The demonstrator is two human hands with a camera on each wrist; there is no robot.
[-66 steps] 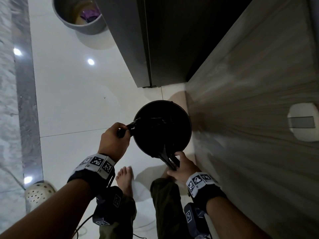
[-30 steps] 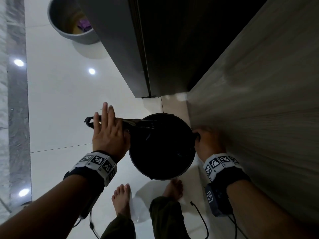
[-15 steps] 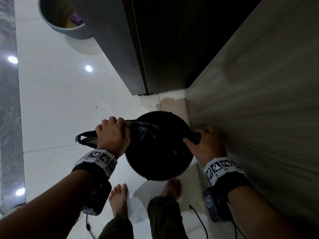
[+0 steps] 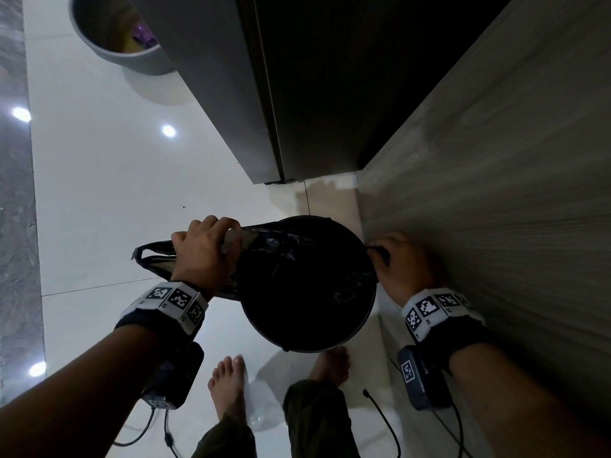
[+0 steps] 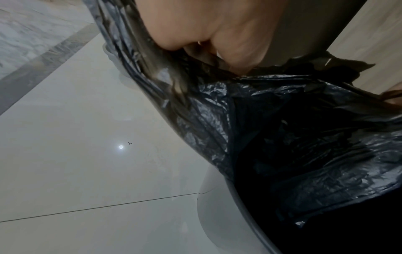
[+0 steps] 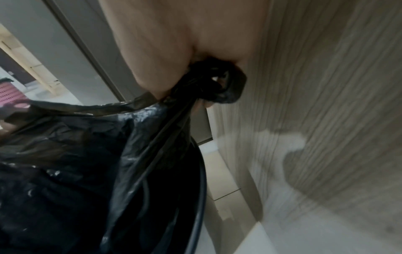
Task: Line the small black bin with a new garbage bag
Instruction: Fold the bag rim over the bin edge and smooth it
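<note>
Bare feet [image 4: 228,385] are planted on the white tiled floor [image 4: 109,200]. Just beyond them the small black bin [image 4: 307,328] is seen, the garbage bag [image 4: 284,259] stretched across its mouth. One handle is clenched in the left hand [image 4: 201,249], pulled out past the rim; the other is gripped by the right hand [image 4: 400,262] against the wood-grain wall [image 4: 496,193]. A grey bucket [image 4: 115,38] is seen farthest off.
</note>
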